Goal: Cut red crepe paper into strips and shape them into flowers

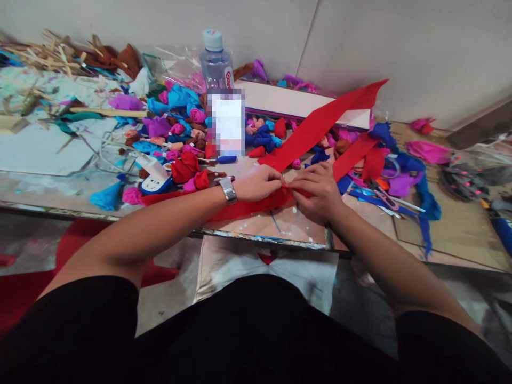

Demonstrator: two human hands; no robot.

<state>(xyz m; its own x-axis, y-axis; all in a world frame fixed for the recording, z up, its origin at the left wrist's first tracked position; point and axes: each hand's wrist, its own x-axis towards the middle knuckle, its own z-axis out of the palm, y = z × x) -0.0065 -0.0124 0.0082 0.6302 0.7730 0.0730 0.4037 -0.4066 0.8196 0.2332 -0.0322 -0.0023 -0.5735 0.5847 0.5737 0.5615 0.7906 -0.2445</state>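
My left hand (pixel 262 184), with a metal watch at its wrist, is closed on a long red strip (pixel 256 205) of thin sheet material, either cloth or crepe paper. Opposite it, my right hand (pixel 318 193) pinches the same red material, the fingertips of both hands almost meeting. What lies between the fingertips is mostly hidden. Behind the hands, another length of red strip (pixel 320 130) slants up to the right over a long white box (pixel 296 101). I cannot tell whether the lengths join. Red folded flowers (pixel 184 168) lie left of my hands.
A capped plastic bottle (pixel 214 58) stands at the back, near a blurred-out rectangle. A white and blue power socket (pixel 156 181) sits near the front edge. Coloured scraps and small rolled pieces crowd the table. Pink-handled scissors (pixel 386 198) lie at right; wooden sticks (pixel 52 56) heap at back left.
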